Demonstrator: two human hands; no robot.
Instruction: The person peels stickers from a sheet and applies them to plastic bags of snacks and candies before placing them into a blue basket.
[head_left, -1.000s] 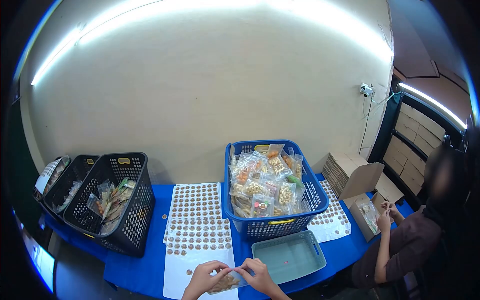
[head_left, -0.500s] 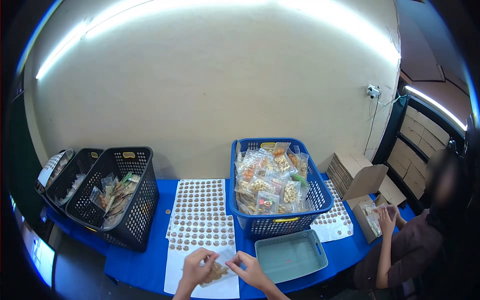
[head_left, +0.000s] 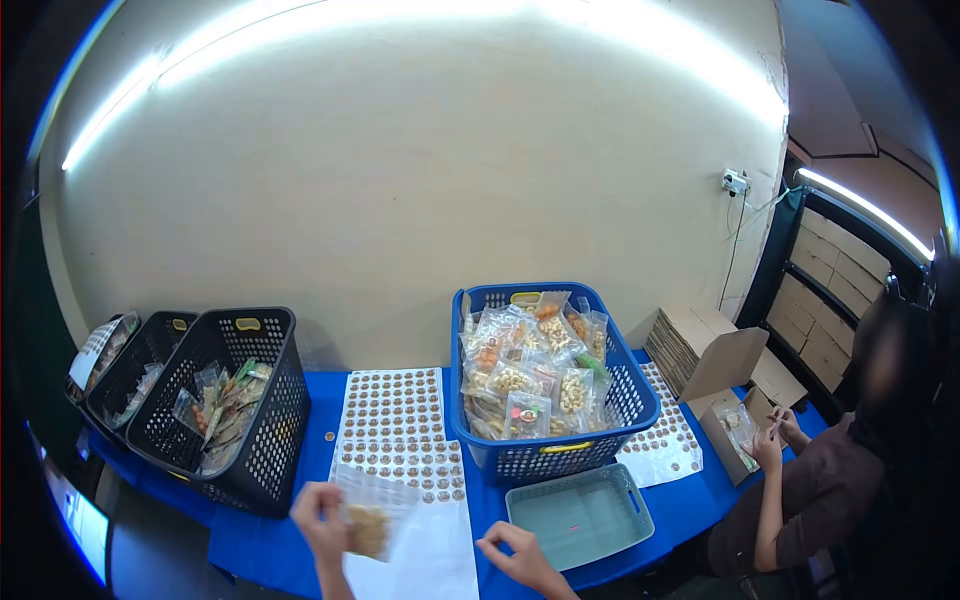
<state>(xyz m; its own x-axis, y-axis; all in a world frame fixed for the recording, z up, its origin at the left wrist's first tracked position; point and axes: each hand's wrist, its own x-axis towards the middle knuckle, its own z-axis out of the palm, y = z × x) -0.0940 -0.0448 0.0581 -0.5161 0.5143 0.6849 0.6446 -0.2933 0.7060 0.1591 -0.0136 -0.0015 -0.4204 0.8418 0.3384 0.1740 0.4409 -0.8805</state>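
My left hand (head_left: pixel 322 528) grips a clear plastic pouch (head_left: pixel 372 520) by its left edge. Pale tan pieces of food fill its lower part; their kind is too blurred to tell. Below and behind the pouch lie white sheets of round brown stickers (head_left: pixel 400 412), with a bare white sheet (head_left: pixel 440 555) nearest me. My right hand (head_left: pixel 522 558) is apart from the pouch, just left of the green tray (head_left: pixel 578 515). Its thumb and fingertips are drawn together, and whether anything small is between them I cannot make out.
A blue basket (head_left: pixel 555 455) heaped with food pouches stands behind the tray. Black baskets (head_left: pixel 265 440) with packets are at left. At right, a person's hands (head_left: pixel 775 440) work over an open cardboard box (head_left: pixel 715 430), near stacked flat cartons (head_left: pixel 680 345).
My left hand has moved left and lifted the pouch, which now hangs upright. My right hand has drawn away from it, slightly right and down. The view has shifted a little.
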